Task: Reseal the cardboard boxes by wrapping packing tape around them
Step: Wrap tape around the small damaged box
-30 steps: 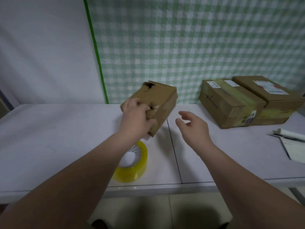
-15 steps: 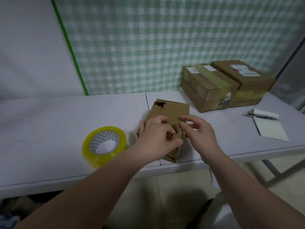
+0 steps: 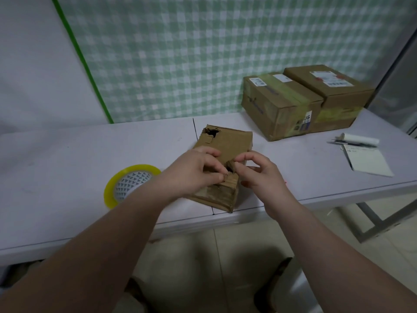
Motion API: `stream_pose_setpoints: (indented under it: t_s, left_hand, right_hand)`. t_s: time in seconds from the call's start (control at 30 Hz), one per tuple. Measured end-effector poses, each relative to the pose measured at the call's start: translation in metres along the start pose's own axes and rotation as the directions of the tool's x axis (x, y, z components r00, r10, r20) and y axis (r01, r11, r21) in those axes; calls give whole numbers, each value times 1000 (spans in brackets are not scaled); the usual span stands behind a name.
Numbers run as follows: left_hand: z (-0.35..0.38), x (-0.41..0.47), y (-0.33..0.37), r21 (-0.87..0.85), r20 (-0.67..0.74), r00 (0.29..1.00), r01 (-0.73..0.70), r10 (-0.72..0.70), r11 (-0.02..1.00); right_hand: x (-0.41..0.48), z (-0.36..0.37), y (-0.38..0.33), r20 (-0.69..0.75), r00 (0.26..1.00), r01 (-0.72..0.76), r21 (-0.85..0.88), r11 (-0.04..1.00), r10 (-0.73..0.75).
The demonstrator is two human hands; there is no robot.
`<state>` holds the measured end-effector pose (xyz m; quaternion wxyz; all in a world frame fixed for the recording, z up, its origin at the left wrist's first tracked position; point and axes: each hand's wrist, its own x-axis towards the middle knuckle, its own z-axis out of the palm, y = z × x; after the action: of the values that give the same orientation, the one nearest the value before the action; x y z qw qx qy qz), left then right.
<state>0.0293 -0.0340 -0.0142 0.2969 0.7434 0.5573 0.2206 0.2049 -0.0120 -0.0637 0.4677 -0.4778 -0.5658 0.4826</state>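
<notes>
Fingers of the left hand [image 3: 194, 170] and the right hand [image 3: 259, 175] are curled onto the torn near end of a small cardboard box [image 3: 228, 143]

From the head view, the small cardboard box is seen lying flat on the white table [image 3: 67, 154], across the seam between its two panels and near the front edge, with a hole ripped at its far left corner. A ragged flap is pinched between the right forefinger and thumb. The left fingers are bent over the box top, with the thumb tip set at the same tear. A yellow roll of packing tape [image 3: 130, 184] is laid flat just left of the left wrist, apart from the box. Two larger boxes [image 3: 279, 105], banded with yellowish tape, are set touching each other at the far right, before a green checked curtain [image 3: 203, 53]. A notepad [image 3: 367, 161] and a pen [image 3: 354, 143] are placed further right
</notes>
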Motion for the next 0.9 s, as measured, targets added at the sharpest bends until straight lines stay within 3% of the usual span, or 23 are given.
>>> stream_pose_setpoints:
  t_s: [0.27,0.9]
  left_hand:
    - [8,2,1,-77,-156,987,29,-41,997]
    - [14,2,-2,-28,-249,968,-4,-3,1000]
  right_hand:
    - [-2,2,0,23,999,-27,24,999,27]
    - [-4,11,3,-17,1000,-20,19,1000,20]
